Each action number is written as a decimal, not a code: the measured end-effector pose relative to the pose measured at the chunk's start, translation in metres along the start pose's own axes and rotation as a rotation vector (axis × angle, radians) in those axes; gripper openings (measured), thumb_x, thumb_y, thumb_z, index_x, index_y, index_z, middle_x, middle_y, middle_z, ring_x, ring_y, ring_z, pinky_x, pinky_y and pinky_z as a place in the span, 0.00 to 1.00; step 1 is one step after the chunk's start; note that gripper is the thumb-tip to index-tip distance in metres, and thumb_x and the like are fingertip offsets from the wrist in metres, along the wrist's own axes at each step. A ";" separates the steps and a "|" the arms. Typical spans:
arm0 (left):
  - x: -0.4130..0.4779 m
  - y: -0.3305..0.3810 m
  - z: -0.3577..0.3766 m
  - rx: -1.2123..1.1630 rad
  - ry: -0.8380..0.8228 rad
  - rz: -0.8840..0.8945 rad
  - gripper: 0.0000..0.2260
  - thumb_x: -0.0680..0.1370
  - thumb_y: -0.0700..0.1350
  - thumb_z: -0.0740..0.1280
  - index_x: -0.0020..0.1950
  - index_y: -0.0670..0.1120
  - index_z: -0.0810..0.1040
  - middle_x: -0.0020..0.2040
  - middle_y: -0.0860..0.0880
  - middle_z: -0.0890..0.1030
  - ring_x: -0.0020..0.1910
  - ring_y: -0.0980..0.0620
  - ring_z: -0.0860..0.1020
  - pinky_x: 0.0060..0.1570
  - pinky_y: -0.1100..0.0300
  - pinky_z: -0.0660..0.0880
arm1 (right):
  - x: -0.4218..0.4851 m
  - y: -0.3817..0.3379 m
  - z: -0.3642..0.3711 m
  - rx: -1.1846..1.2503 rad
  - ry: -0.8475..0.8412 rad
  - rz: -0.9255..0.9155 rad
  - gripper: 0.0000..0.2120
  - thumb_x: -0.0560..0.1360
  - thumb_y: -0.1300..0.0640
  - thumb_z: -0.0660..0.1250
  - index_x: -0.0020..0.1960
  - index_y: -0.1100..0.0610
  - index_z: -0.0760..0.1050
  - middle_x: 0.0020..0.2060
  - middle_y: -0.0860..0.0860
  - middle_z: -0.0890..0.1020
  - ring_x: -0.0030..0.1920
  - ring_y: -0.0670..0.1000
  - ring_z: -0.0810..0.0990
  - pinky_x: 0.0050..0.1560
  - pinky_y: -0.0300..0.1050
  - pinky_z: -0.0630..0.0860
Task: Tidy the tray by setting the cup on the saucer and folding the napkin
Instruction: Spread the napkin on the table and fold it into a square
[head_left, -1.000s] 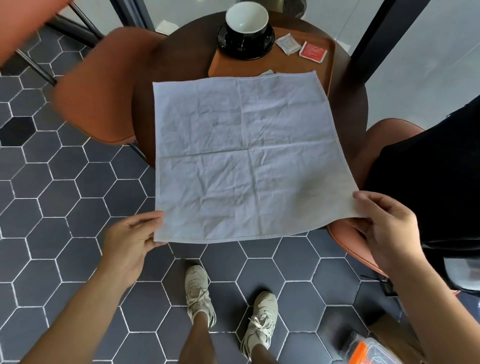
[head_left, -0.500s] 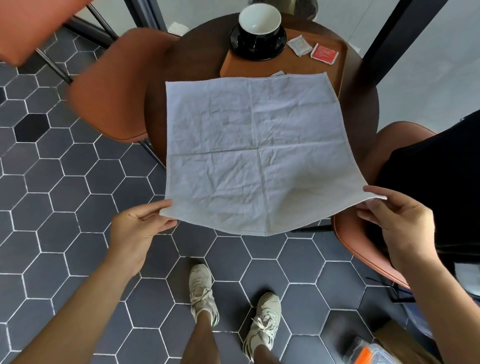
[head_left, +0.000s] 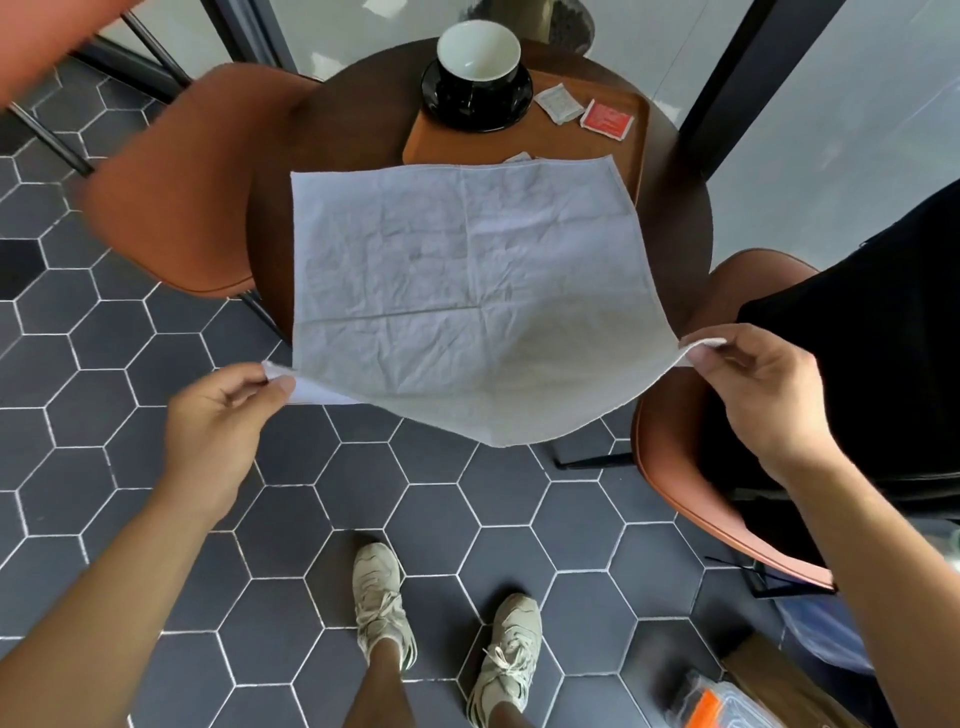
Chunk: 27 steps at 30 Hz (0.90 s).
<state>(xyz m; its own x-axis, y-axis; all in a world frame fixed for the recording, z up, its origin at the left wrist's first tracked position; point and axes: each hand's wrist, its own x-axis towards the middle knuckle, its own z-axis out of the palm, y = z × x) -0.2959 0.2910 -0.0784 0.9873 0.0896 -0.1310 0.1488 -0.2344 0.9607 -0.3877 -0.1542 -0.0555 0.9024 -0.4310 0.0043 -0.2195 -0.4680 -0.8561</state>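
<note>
Pinching is the grip on both sides. The left hand holds the near left corner of the napkin between thumb and fingers, and the right hand holds the near right corner in the same way. The hands are well apart, so the cloth is spread open and almost flat. I judge this is done so that the edges can be matched for a clean fold. Only the near edge sags a little in the middle, where nothing supports it (it hangs over the tiled floor, in front of the person).

The far half of the napkin lies over the round dark counter, and its far edge covers the near side of the orange-brown tray. Two old crease lines cross in the middle of the cloth, and they may serve as a guide. No fold is made yet.

Farther on the tray lie a white sachet and a red sachet, just beside each other. At the far left of the tray the cup stands upright on the black saucer, so that part of the task looks finished.
</note>
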 end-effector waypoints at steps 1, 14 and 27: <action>0.004 0.001 0.002 -0.003 0.007 0.006 0.19 0.77 0.35 0.72 0.40 0.60 0.86 0.39 0.62 0.86 0.39 0.67 0.81 0.43 0.75 0.74 | 0.004 -0.001 -0.001 0.012 0.002 0.016 0.08 0.77 0.60 0.72 0.47 0.47 0.83 0.41 0.35 0.86 0.43 0.38 0.85 0.47 0.26 0.75; 0.034 -0.012 -0.009 -0.111 0.029 -0.110 0.07 0.80 0.40 0.69 0.48 0.51 0.85 0.43 0.54 0.87 0.44 0.54 0.85 0.44 0.60 0.83 | 0.026 0.001 0.003 0.163 0.086 0.143 0.03 0.77 0.52 0.73 0.45 0.46 0.84 0.42 0.51 0.85 0.46 0.57 0.83 0.55 0.59 0.82; 0.077 -0.013 -0.007 -0.099 0.046 -0.148 0.04 0.80 0.43 0.70 0.48 0.50 0.84 0.40 0.55 0.86 0.41 0.51 0.83 0.39 0.59 0.81 | 0.060 -0.016 0.035 0.034 0.160 0.179 0.09 0.77 0.52 0.70 0.42 0.38 0.82 0.34 0.38 0.83 0.40 0.49 0.79 0.48 0.58 0.81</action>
<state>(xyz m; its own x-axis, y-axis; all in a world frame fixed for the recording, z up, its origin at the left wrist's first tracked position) -0.2224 0.3077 -0.0994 0.9511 0.1611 -0.2635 0.2837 -0.1187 0.9515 -0.3172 -0.1458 -0.0596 0.7794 -0.6228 -0.0692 -0.3553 -0.3483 -0.8674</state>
